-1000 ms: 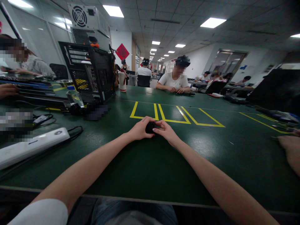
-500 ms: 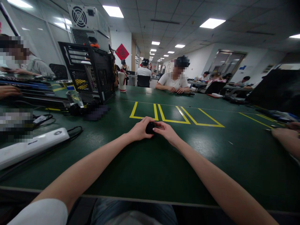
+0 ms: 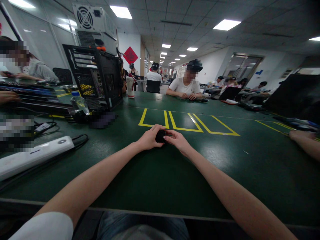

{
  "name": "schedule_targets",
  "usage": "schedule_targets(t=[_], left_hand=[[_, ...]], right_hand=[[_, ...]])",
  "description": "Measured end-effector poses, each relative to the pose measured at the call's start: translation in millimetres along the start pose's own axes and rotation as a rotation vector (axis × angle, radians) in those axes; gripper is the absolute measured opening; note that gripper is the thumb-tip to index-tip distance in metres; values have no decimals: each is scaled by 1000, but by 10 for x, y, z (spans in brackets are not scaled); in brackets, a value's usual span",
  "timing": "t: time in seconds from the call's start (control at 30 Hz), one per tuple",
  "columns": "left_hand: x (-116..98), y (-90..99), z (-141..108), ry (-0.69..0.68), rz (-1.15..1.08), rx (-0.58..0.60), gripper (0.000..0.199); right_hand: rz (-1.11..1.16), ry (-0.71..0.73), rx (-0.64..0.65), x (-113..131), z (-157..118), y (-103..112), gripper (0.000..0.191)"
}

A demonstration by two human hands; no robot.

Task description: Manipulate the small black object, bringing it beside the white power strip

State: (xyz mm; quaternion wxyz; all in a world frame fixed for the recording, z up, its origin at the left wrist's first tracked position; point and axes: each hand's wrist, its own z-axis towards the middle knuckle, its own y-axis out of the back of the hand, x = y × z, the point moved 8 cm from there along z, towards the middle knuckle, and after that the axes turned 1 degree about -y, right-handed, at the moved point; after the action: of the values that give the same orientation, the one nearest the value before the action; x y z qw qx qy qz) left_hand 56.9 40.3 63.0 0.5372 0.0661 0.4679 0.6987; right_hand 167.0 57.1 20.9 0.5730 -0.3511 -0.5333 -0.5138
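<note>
A small black rounded object [image 3: 160, 136] is held between my two hands over the middle of the green table. My left hand [image 3: 149, 138] curls round its left side, fingers over the top and thumb below. Thumb and fingertips of my right hand [image 3: 177, 139] are closed on its right edge. Much of the object is covered by my fingers, so its exact kind does not show. Just beyond my hands, yellow tape outlines [image 3: 188, 130] mark the tabletop.
At the left lie a white power strip [image 3: 37, 156] and cables. Behind stand an open black computer case [image 3: 93, 78], a clear bottle [image 3: 80, 104] and a white cup [image 3: 130, 87]. Across the table sits a co-worker [image 3: 186, 85]; another person's hand [image 3: 301, 137] rests at the right edge.
My hands and the black object stay almost in place. At the right edge, the other person's hand and forearm have shifted slightly.
</note>
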Motion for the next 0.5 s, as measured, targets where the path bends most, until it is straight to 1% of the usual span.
schedule_targets(t=[0.13, 0.3, 0.37, 0.5], left_hand=[[1, 0, -1, 9, 2, 0, 56], [-7, 9, -6, 8, -5, 0, 55], [-5, 7, -7, 11, -3, 0, 54], [3, 6, -7, 28, 5, -10, 55]], right_hand=[[58, 55, 28, 41, -12, -31, 36], [36, 66, -3, 84, -45, -32, 29], [37, 65, -8, 92, -46, -29, 30], [22, 35, -10, 65, -35, -13, 40]])
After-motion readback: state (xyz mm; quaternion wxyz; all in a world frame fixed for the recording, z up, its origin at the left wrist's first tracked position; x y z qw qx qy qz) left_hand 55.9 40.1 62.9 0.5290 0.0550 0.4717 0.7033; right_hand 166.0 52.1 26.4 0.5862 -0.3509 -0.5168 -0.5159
